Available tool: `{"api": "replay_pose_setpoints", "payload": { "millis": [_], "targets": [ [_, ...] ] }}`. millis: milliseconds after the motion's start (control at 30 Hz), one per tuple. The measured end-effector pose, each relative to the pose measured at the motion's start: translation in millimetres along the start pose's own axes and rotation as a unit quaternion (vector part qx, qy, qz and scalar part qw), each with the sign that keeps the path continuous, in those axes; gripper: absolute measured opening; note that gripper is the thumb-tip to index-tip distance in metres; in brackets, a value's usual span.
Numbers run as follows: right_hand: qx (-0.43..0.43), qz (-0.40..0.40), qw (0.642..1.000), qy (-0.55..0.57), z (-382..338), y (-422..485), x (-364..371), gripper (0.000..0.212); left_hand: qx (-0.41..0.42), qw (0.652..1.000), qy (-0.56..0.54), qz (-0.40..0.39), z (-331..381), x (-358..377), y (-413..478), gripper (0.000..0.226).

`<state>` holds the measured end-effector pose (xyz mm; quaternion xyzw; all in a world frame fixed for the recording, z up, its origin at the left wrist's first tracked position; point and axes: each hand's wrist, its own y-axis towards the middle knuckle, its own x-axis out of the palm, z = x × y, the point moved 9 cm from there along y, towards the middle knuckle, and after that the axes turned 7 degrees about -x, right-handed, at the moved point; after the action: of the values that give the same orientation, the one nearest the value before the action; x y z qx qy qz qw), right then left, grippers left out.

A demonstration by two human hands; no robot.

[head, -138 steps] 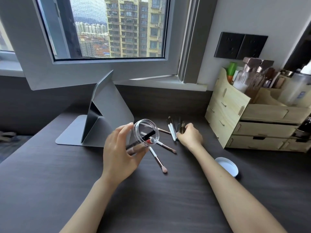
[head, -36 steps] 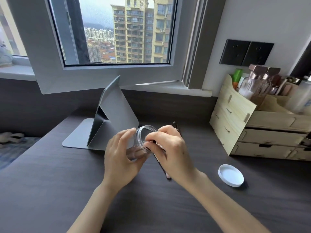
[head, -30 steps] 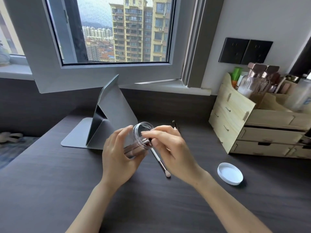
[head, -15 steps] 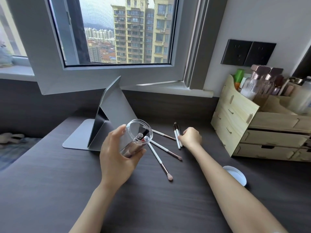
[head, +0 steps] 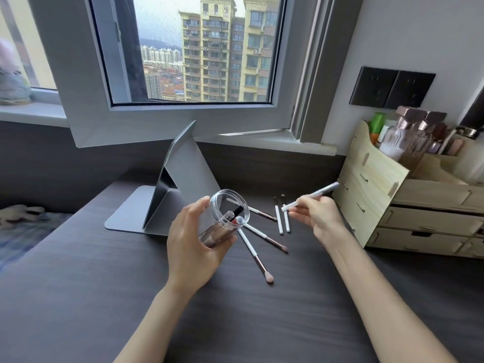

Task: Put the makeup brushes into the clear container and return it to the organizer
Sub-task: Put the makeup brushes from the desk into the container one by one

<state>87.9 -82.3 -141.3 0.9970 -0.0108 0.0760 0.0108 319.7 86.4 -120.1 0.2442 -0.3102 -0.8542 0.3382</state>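
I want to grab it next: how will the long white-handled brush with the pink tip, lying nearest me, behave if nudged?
The long white-handled brush with the pink tip looks thin and rigid, so probably light and stiff. Its round handle lies flat on the smooth dark desk, so it may roll or skid.

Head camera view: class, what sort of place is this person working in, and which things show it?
Probably a dressing desk in a high-rise flat: a wooden organizer holding cosmetic bottles, makeup brushes on the dark desk, and apartment towers through the window.
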Motion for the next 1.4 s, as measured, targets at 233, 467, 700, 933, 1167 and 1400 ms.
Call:
{"api": "replay_pose_setpoints", "payload": {
  "millis": [233,467,700,933,1167,1400],
  "targets": [
    [-0.168,-0.184,0.968,0.005,-76,-107,54,0.012,0.017,0.999,0.044,-0.017,11,4,-4,0.072],
    [-0.342,-0.161,0.907,-0.184,-81,-133,82,0.007,0.017,0.997,0.068,-0.039,13,8,-5,0.07],
    [-0.338,-0.119,0.927,-0.111,-79,-131,82,0.01,0.022,0.998,0.039,-0.032,14,6,-4,0.068],
    [-0.454,-0.05,0.813,-0.362,-68,-137,92,0.045,0.022,0.999,0.027,-0.009,19,0,-5,0.068],
    [-0.352,-0.172,0.909,-0.146,-60,-123,75,0.042,-0.03,0.999,0.015,-0.001,4,-4,-2,0.073],
    [-0.271,-0.008,0.86,-0.433,-20,-31,42,0.031,-0.075,0.994,-0.082,0.019,-5,-9,-1,0.08]
  ]
}}
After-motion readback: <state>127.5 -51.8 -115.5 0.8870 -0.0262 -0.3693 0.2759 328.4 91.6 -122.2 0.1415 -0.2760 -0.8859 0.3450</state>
